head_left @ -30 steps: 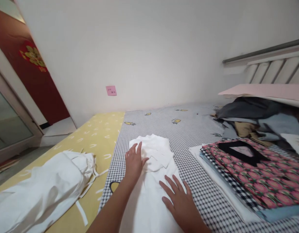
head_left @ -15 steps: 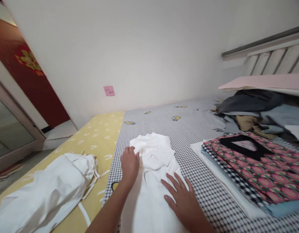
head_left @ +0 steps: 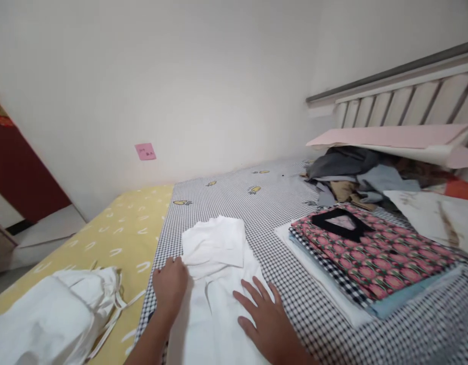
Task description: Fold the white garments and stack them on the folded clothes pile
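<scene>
Left hand [head_left: 170, 286] had just been shifted out to the edge of a white garment [head_left: 214, 258] and was curled over there, though whether cloth was pinched could not be told. The garment's top layer was left lying flatter and smoother, so less bunching was seen. Right hand [head_left: 266, 322] was spread open and pressed flat on the lower part, with nothing grasped. Far left, a white bundle [head_left: 47, 319] with loose ties was seen on a yellow sheet [head_left: 123, 228], and a pink note [head_left: 145, 151] was stuck to the wall [head_left: 203, 76] beyond. The garment was laid on a checked sheet [head_left: 279, 208]. Further right, a folded stack [head_left: 370, 258] topped with pink patterned cloth was seen, with a heap of grey clothes [head_left: 344, 165] behind it, under a pink board [head_left: 386, 137].
</scene>
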The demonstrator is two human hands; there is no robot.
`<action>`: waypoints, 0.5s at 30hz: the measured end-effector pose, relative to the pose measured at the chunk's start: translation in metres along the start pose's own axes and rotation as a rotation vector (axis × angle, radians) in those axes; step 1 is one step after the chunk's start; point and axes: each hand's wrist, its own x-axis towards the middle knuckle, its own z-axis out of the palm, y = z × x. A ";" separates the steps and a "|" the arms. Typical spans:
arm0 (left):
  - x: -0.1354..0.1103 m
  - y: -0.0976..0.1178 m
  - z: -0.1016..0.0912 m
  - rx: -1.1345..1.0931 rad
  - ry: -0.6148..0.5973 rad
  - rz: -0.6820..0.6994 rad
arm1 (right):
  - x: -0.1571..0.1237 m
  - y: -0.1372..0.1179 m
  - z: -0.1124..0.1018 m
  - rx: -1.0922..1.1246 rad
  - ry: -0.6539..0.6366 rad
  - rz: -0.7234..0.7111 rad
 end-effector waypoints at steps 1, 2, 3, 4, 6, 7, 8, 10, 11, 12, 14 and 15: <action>-0.004 -0.004 0.001 -0.008 -0.017 0.025 | 0.000 0.000 0.000 0.000 -0.002 0.005; -0.008 -0.006 0.002 -0.031 -0.033 0.070 | 0.001 -0.001 0.000 -0.003 -0.001 0.009; -0.013 -0.009 0.005 -0.070 -0.037 0.130 | 0.001 -0.001 0.000 -0.010 0.007 0.011; -0.020 -0.010 0.008 -0.120 -0.023 0.187 | 0.001 -0.001 0.000 -0.021 0.017 0.010; -0.039 -0.014 0.014 -0.238 0.049 0.241 | 0.001 -0.002 0.000 -0.050 0.038 0.009; -0.052 -0.016 0.016 -0.304 0.096 0.232 | 0.001 -0.003 0.000 -0.066 0.044 0.012; -0.067 -0.020 0.018 -0.380 0.139 0.206 | 0.001 -0.004 0.000 -0.079 0.048 0.017; -0.103 -0.029 0.020 -0.555 0.202 0.126 | 0.001 -0.007 -0.001 -0.075 0.049 0.025; -0.124 -0.035 0.020 -0.639 0.228 0.066 | 0.003 -0.008 -0.003 -0.038 0.051 0.032; -0.146 -0.042 0.021 -0.710 0.247 -0.011 | 0.004 -0.008 -0.005 0.019 0.055 0.040; -0.193 -0.057 0.023 -0.811 0.246 -0.208 | 0.009 -0.007 -0.014 0.151 0.062 0.062; -0.216 -0.065 0.025 -0.856 0.220 -0.309 | 0.010 -0.005 -0.020 0.196 0.072 0.073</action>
